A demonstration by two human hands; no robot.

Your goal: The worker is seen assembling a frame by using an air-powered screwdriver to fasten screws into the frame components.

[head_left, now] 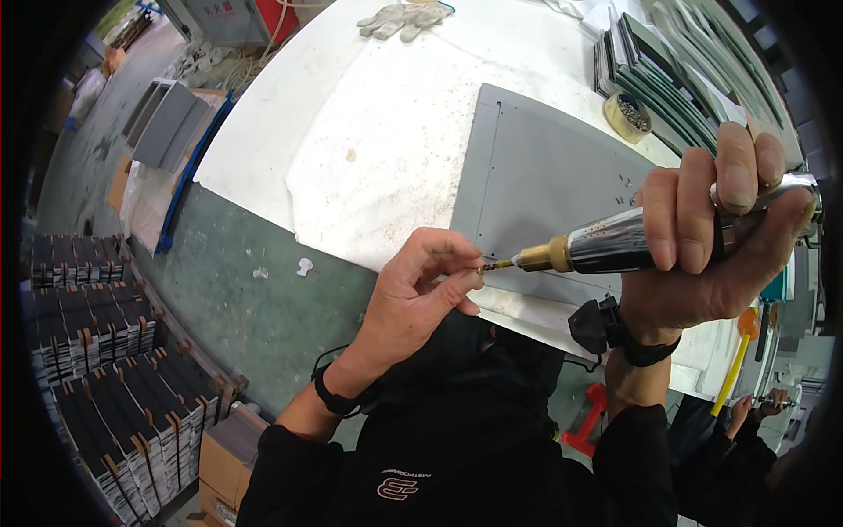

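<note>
My right hand [698, 220] is wrapped round a pneumatic screwdriver [606, 243], a shiny dark and chrome body with a brass collar. Its thin bit points left, over the near edge of a flat grey panel [549, 171]. At the bit's tip, my left hand [413, 290] pinches a small screw [481, 270] between thumb and fingers; the fingertips partly hide it. The panel lies on the white-covered table [378, 149] and has small holes along its edges. Several loose screws [625, 189] rest on it near the screwdriver.
A round tub of screws [628, 118] stands beyond the panel, beside stacked dark-edged sheets [667, 79]. Work gloves [404, 19] lie at the far edge. Strapped stacks [132, 413] stand on the floor at left. Another person's hands [757, 408] show at lower right, past a yellow-handled tool [736, 373].
</note>
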